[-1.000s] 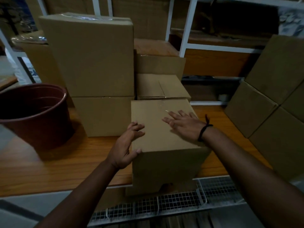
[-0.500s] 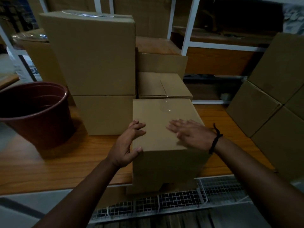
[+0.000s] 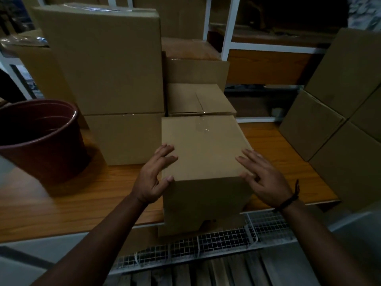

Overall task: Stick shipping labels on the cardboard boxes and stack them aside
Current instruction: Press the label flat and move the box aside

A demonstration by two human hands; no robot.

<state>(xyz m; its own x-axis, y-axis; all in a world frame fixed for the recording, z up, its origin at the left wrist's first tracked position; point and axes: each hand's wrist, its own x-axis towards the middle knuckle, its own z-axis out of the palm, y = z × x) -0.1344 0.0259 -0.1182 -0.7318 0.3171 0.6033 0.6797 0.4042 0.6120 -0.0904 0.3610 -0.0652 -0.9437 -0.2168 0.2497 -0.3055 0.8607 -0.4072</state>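
Note:
A plain cardboard box [image 3: 203, 149] stands at the front edge of the wooden table [image 3: 78, 201], with a strip of clear tape on its far top edge. My left hand [image 3: 153, 178] is at the box's near left corner, fingers spread, thumb touching the top front edge. My right hand [image 3: 261, 176] lies at the near right corner, its straight fingers resting on the top edge. No label shows on the box top.
Two large stacked boxes [image 3: 109, 79] stand behind on the left, smaller boxes [image 3: 198, 98] behind the middle one. A dark red bucket [image 3: 39, 139] sits at left. Leaning boxes [image 3: 338, 112] fill the right. A wire mesh shelf [image 3: 206, 244] runs below the table's front.
My right hand has slid from the middle of the box top back to its near right corner. My left hand stays at the left corner.

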